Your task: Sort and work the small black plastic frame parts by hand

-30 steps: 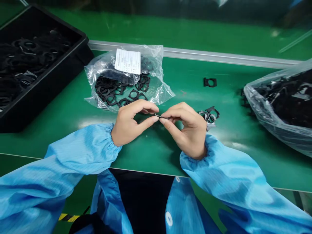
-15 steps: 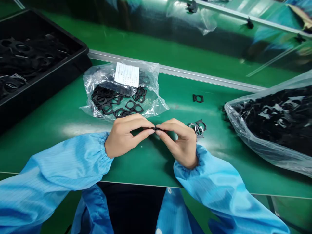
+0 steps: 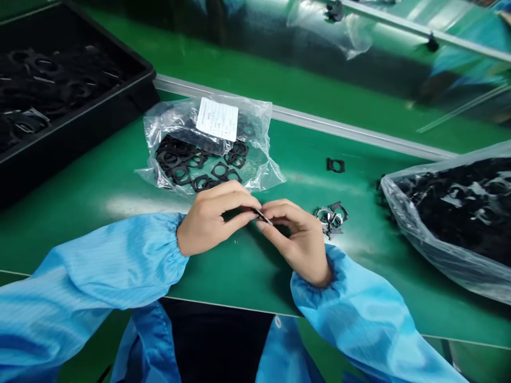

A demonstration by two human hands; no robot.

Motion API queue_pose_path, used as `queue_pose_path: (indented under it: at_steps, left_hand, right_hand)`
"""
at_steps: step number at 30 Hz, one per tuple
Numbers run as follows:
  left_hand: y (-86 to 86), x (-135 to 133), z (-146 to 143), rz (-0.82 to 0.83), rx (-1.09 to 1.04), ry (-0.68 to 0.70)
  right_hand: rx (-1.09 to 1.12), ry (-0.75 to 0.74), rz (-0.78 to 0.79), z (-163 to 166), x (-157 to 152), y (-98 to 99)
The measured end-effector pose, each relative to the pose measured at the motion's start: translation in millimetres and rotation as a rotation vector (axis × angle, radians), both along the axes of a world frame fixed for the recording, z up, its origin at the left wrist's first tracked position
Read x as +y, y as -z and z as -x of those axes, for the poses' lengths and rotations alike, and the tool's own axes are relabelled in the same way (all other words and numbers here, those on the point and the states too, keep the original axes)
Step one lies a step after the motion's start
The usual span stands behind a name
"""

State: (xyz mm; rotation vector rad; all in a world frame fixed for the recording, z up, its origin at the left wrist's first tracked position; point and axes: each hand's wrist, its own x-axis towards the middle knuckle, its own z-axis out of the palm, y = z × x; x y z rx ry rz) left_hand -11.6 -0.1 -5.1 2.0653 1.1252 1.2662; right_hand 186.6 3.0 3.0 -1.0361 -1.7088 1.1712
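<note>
Between my two hands I hold a small thin black plate (image 3: 263, 216), seen nearly edge-on and tilted down to the right. My left hand (image 3: 217, 218) pinches its left end between thumb and fingertips. On the other end, the thumb and fingers of my right hand (image 3: 299, 236) are closed. Most of the plate is covered by my fingers. Just beyond my left hand lies an open clear plastic bag (image 3: 259, 159) with black ring-shaped plates (image 3: 180, 174) inside and a white label (image 3: 217, 118) on top. Beside my right hand sits a small pile of black and silvery frames (image 3: 332, 218).
A black bin (image 3: 115, 101) full of black parts stands at the left. A large clear bag (image 3: 419, 239) of black and silvery parts lies at the right. One single black frame (image 3: 336, 165) rests on the green table (image 3: 223, 276). A metal rail (image 3: 319, 122) runs along the back.
The held plate has gone from level to tilted, its right end lower. My right hand has shifted slightly down and right. The whole view has swung a little, moving the surroundings rightward.
</note>
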Motion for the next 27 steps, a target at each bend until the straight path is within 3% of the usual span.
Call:
queue_pose_path:
  at_steps: [4,9,17,27]
  left_hand:
    - [-0.7,-0.5,1.2,-0.024,0.013,0.050]
    - [-1.5,-2.9,-1.2,-0.021,-0.039,0.078]
    - [-3.4,-4.2,-0.7,-0.073,0.006,0.008]
    - [-2.3,-6.5,-1.7,-0.193,0.033,0.007]
  right_hand:
    - [-0.114,-0.015,-0.111,-0.9,2.3,3.9]
    - [-0.128,-0.081,-0.104,-1.2,2.2,0.3]
    - [-0.116,-0.189,-0.041,-1.3,0.0,-2.1]
    - [-0.055,-0.186,-0.027,-1.7,-3.6,-3.2]
